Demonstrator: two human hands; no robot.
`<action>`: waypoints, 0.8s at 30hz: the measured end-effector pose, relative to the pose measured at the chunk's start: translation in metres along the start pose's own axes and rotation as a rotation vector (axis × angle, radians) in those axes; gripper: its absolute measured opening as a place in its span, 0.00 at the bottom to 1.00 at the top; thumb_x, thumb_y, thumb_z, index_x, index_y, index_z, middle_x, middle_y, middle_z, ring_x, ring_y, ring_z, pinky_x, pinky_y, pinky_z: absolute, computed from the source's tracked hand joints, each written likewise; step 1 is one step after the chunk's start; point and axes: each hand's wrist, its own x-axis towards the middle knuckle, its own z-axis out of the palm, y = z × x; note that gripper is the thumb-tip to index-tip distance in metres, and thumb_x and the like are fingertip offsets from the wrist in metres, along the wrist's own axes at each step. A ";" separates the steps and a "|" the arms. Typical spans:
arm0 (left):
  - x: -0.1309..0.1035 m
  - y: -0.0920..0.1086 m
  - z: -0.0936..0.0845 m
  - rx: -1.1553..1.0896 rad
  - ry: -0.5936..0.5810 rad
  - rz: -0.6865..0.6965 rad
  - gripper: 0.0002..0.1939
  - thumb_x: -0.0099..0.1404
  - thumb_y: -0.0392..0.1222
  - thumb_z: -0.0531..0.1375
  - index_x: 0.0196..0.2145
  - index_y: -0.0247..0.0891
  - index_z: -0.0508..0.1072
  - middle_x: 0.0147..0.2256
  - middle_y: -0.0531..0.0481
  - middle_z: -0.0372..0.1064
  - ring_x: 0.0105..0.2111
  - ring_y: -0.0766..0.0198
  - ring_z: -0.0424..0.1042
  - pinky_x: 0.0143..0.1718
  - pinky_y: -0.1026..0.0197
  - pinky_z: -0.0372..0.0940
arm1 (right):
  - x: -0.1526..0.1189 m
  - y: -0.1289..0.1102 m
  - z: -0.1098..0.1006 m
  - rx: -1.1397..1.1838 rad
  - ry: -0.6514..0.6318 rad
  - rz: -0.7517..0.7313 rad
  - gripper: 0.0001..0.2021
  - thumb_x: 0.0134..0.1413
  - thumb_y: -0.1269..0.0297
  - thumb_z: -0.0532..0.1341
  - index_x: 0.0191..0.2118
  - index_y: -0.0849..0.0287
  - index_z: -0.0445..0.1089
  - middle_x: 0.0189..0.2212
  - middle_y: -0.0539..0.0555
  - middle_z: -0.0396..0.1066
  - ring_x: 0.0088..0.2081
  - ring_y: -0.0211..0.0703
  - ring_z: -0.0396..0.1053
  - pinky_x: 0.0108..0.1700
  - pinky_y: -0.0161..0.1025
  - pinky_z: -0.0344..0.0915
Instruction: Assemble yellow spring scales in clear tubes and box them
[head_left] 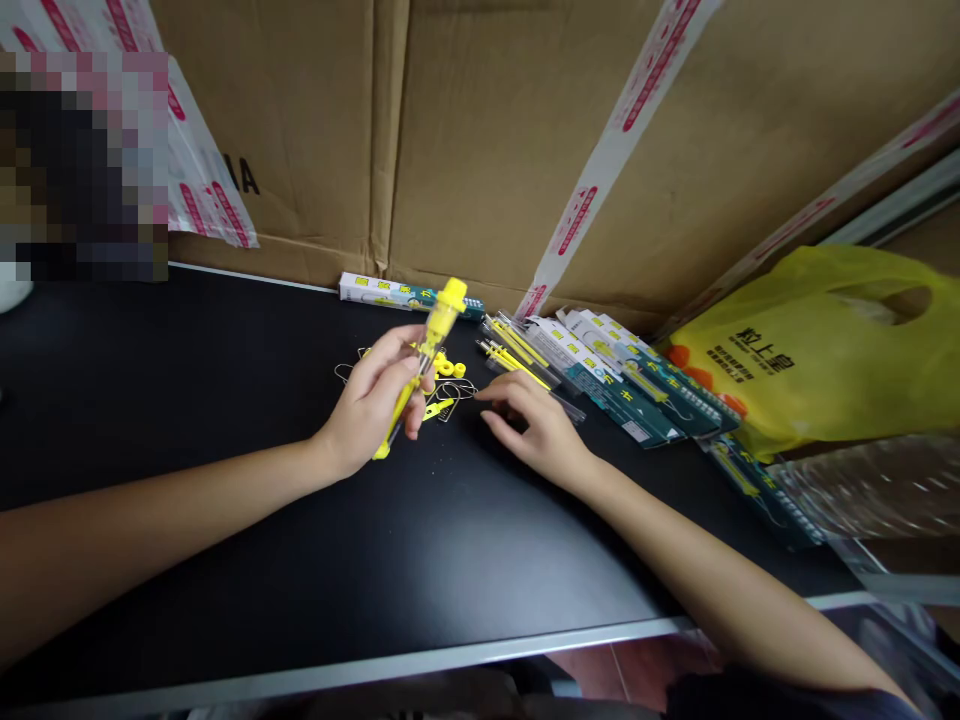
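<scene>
From here, a clear tube with yellow ends (442, 320) slants above the tabletop (375, 580), its top leaning right; small yellow parts (439, 409) and wire hooks (455, 386) lie bunched nearby.

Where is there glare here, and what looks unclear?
Head view: a soft, pale sheen on the black table, toward its front edge; head view: streaky highlights on the clear plastic at right; head view: coarse squares mask the upper left; head view: the loose parts look soft, fine details lost.

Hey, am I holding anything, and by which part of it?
Your left hand holds a clear-and-yellow tube around its middle; your right hand appears to hold nothing.
</scene>
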 end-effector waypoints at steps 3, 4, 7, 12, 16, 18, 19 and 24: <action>-0.003 -0.001 0.000 -0.073 -0.112 -0.119 0.12 0.67 0.44 0.49 0.47 0.38 0.60 0.25 0.57 0.62 0.12 0.74 0.60 0.12 0.70 0.57 | 0.003 -0.002 0.004 -0.267 -0.115 -0.173 0.12 0.62 0.68 0.54 0.49 0.58 0.68 0.44 0.59 0.68 0.43 0.46 0.67 0.44 0.43 0.68; -0.005 -0.001 0.001 -0.073 -0.140 -0.141 0.12 0.67 0.45 0.49 0.46 0.38 0.60 0.25 0.58 0.62 0.12 0.74 0.59 0.11 0.71 0.56 | 0.005 -0.003 0.005 -0.346 -0.129 -0.215 0.12 0.63 0.68 0.54 0.50 0.58 0.68 0.45 0.60 0.68 0.43 0.46 0.66 0.43 0.43 0.67; -0.010 0.001 0.003 -0.044 -0.193 -0.156 0.12 0.68 0.47 0.50 0.46 0.38 0.60 0.24 0.58 0.61 0.12 0.75 0.58 0.12 0.72 0.55 | 0.011 -0.003 0.007 -0.535 -0.122 -0.338 0.12 0.64 0.68 0.52 0.49 0.60 0.69 0.46 0.60 0.70 0.41 0.46 0.66 0.41 0.42 0.65; -0.014 0.005 0.003 0.006 -0.264 -0.151 0.14 0.68 0.48 0.49 0.46 0.37 0.61 0.23 0.58 0.60 0.11 0.76 0.57 0.12 0.72 0.52 | 0.024 -0.004 0.007 -0.702 -0.143 -0.520 0.13 0.66 0.70 0.49 0.42 0.62 0.71 0.41 0.61 0.73 0.39 0.46 0.66 0.35 0.41 0.59; -0.014 0.005 0.002 0.013 -0.271 -0.150 0.14 0.68 0.48 0.49 0.46 0.37 0.61 0.23 0.58 0.60 0.11 0.76 0.56 0.12 0.72 0.52 | 0.035 -0.005 0.009 -0.711 -0.184 -0.583 0.15 0.67 0.71 0.47 0.40 0.63 0.70 0.39 0.61 0.73 0.39 0.46 0.67 0.34 0.41 0.57; -0.013 0.004 0.002 0.011 -0.274 -0.154 0.15 0.68 0.48 0.49 0.46 0.36 0.61 0.23 0.59 0.60 0.11 0.76 0.56 0.11 0.72 0.52 | 0.040 -0.004 0.012 -0.700 -0.180 -0.616 0.14 0.67 0.73 0.46 0.41 0.64 0.69 0.38 0.60 0.73 0.39 0.46 0.67 0.34 0.41 0.57; -0.013 0.004 0.001 0.011 -0.276 -0.158 0.15 0.68 0.49 0.49 0.46 0.36 0.61 0.23 0.59 0.60 0.11 0.76 0.56 0.11 0.72 0.52 | 0.041 -0.003 0.013 -0.687 -0.165 -0.627 0.14 0.67 0.73 0.46 0.42 0.64 0.69 0.37 0.60 0.73 0.38 0.47 0.67 0.33 0.41 0.57; -0.011 0.005 -0.001 0.014 -0.272 -0.176 0.14 0.68 0.49 0.49 0.44 0.37 0.61 0.22 0.59 0.60 0.11 0.76 0.56 0.11 0.72 0.52 | 0.040 0.001 0.014 -0.509 -0.036 -0.485 0.10 0.64 0.68 0.50 0.39 0.61 0.68 0.32 0.57 0.72 0.33 0.44 0.67 0.32 0.39 0.58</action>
